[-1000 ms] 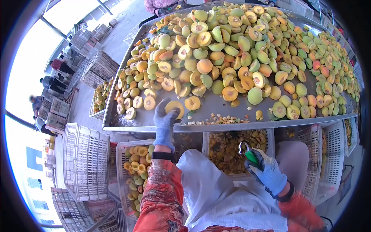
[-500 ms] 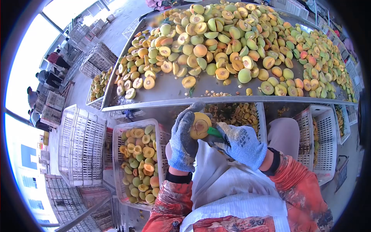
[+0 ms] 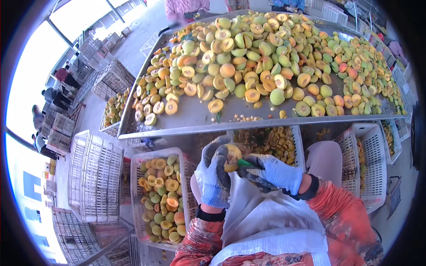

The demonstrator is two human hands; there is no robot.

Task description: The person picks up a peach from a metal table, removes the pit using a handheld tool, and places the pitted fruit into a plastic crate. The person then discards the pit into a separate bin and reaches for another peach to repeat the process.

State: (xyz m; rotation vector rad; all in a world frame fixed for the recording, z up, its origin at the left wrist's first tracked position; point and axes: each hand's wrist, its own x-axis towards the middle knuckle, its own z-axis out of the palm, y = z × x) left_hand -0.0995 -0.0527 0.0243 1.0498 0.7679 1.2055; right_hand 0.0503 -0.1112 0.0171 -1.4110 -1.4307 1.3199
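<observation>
A halved yellow fruit, apricot-like point(image 3: 232, 153), is pinched in the fingers of my left hand point(image 3: 213, 175), which wears a blue and dark grey glove. My right hand point(image 3: 276, 172), gloved the same way, is closed around a small green-handled tool point(image 3: 245, 163). The tool's tip meets the fruit, and its blade end is hidden. Both hands are above my lap and white apron point(image 3: 270, 213), in front of the metal table's near edge. Just below the fruit shows a small yellowish-brown piece point(image 3: 230, 167) that I cannot make out clearly.
A metal table point(image 3: 177, 126) bears a heap of halved fruit point(image 3: 248, 57). A crate of fruit halves point(image 3: 164, 199) stands at my left, beside stacked white crates point(image 3: 95, 177). Scraps fill a crate point(image 3: 270, 142) under the table. Other crates point(image 3: 372, 164) stand right. People point(image 3: 186, 6) work across the table.
The fruit half has tilted, so its cut face no longer looks straight up at me. My right hand has turned slightly with the tool. The view has tipped up, showing more people beyond the table.
</observation>
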